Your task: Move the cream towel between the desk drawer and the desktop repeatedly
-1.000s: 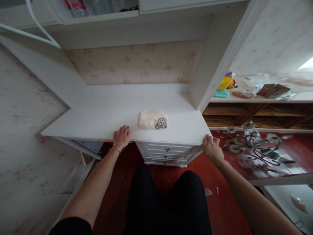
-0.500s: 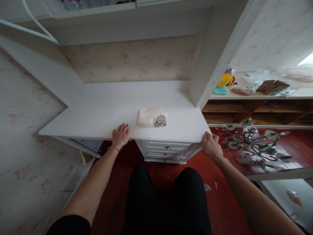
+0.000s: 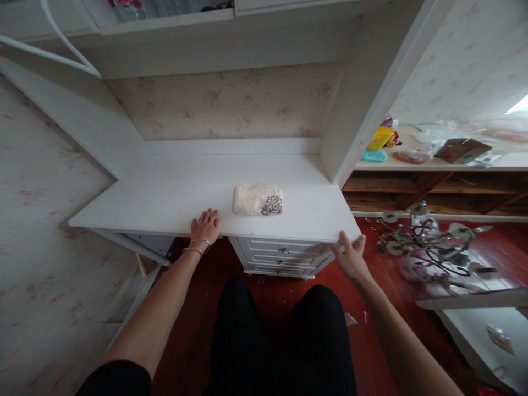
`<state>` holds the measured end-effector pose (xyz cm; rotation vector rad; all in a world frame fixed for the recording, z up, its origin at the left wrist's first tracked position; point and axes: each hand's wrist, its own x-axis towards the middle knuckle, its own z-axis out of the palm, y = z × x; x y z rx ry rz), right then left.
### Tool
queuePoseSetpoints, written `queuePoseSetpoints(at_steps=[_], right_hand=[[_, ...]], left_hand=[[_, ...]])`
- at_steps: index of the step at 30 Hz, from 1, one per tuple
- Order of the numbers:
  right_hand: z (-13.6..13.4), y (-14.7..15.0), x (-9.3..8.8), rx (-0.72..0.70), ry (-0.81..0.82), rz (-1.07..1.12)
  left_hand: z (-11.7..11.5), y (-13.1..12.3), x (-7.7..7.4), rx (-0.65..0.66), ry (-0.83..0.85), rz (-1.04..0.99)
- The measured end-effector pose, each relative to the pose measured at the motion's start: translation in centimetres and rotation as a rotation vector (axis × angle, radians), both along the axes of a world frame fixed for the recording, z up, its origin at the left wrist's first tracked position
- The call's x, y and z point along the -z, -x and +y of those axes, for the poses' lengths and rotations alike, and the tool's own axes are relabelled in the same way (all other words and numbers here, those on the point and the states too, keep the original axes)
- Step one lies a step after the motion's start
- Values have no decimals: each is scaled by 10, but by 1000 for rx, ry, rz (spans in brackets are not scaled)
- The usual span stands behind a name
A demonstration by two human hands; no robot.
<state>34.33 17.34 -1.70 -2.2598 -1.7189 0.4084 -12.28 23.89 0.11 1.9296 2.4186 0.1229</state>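
Observation:
A white desk (image 3: 181,192) stretches across the view, and a folded cream cloth (image 3: 251,198) with a dark scroll pattern on one corner lies on it. My left hand (image 3: 205,225), with bracelets at the wrist, rests flat on the front edge, left of the cloth, fingers extended. My right hand (image 3: 350,254) is at the desk's front right corner, thumb and fingers apart, holding nothing. Whether its fingertips touch the edge I cannot tell. Under the desk, between my hands, is a white drawer unit (image 3: 280,256) with small metal knobs.
A white side panel (image 3: 363,93) rises at the desk's right. Beyond it, a low wooden shelf (image 3: 412,184) carries a yellow container (image 3: 380,137), a cardboard box (image 3: 462,150) and plastic bags. A chandelier (image 3: 437,242) lies on the red floor. A white cable (image 3: 66,52) hangs upper left.
My right hand has loosened from the desk's corner, its fingers spreading and shifting slightly down and left. My left hand stays flat on the edge. The cloth has not moved on the desk.

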Motion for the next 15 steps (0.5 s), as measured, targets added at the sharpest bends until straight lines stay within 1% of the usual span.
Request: queuePoseSetpoints(at_steps=[1, 3, 4, 6, 8, 10, 13, 15], right_hand=[[-13, 10, 2, -30, -26, 77], [-36, 33, 8, -221, -84, 221], [-44, 46, 11, -318, -88, 284], [-49, 69, 16, -434, -62, 321], [-39, 88, 21, -466, 4, 261], [-19, 99, 26, -479, 108, 179], [12, 108, 35, -582, 249, 143], [27, 110, 41, -653, 288, 149]], left_hand=[[0, 0, 0, 0, 1, 0], [1, 1, 1, 0, 0, 6], [1, 1, 2, -1, -1, 11], [1, 2, 2, 0, -2, 15], [1, 2, 3, 0, 0, 6], [1, 3, 2, -3, -3, -6], [0, 3, 1, -4, -9, -12], [-1, 2, 0, -4, -13, -8]])
